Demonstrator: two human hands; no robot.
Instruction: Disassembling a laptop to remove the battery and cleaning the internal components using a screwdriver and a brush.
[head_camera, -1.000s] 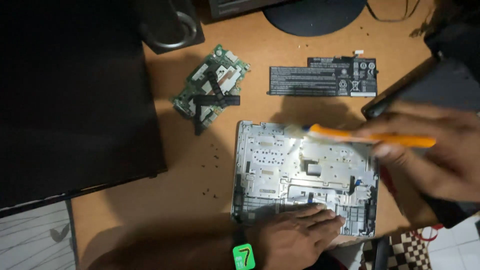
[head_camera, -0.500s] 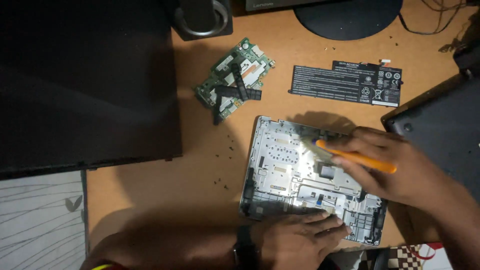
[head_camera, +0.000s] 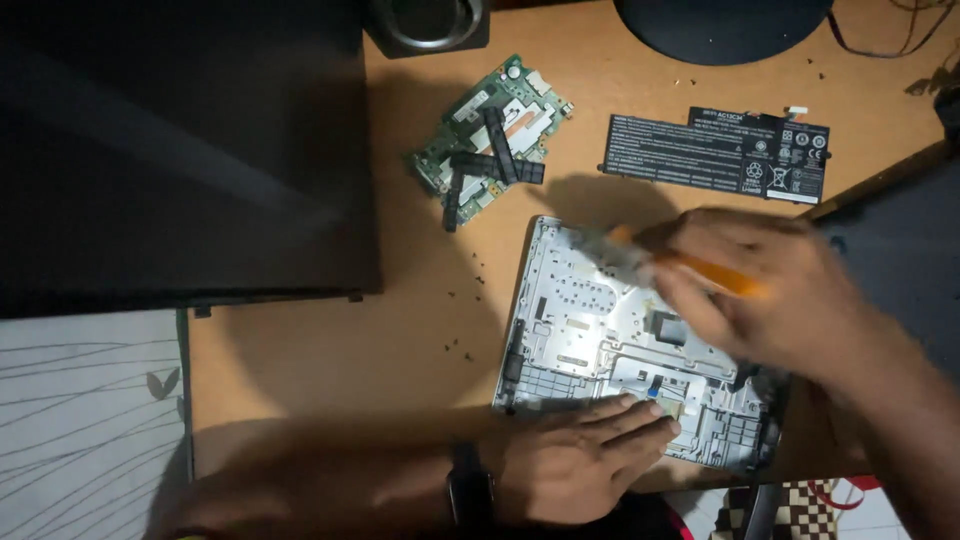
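While scattered across the wooden tabletop (head_camera: 330, 350), plenty to note around the work: green circuit board (head_camera: 492, 140) lying up and left of the silver laptop base (head_camera: 600, 340), with black strips (head_camera: 497, 165) crossed on top of it; flat black battery pack (head_camera: 717, 153) well apart at the upper right; round speaker (head_camera: 428, 22) at the top edge; dark rounded stand (head_camera: 722, 25) further right along that edge; big black panel (head_camera: 170, 150) filling the upper left; pale sheet with leaf drawings (head_camera: 90, 420) below it; dark slab (head_camera: 890, 260) at the far right, partly behind the right forearm. Tiny dark specks, perhaps screws, dotted on the wood between board and base, too small to tell.

Laptop base sitting low and right of centre, inner side up, nothing lying on it but the two hands.

Left hand (head_camera: 580, 460) laid flat, fingers together and stretched out, pressing on the near edge of the base, wrist wearing a dark band (head_camera: 470, 495), forearm coming in from the lower left.

Right hand (head_camera: 760, 290) blurred, fingers curled and clamped on an orange-handled brush (head_camera: 690, 265), bristle end pointing left over the upper part of the base; touching the surface or not, cannot tell
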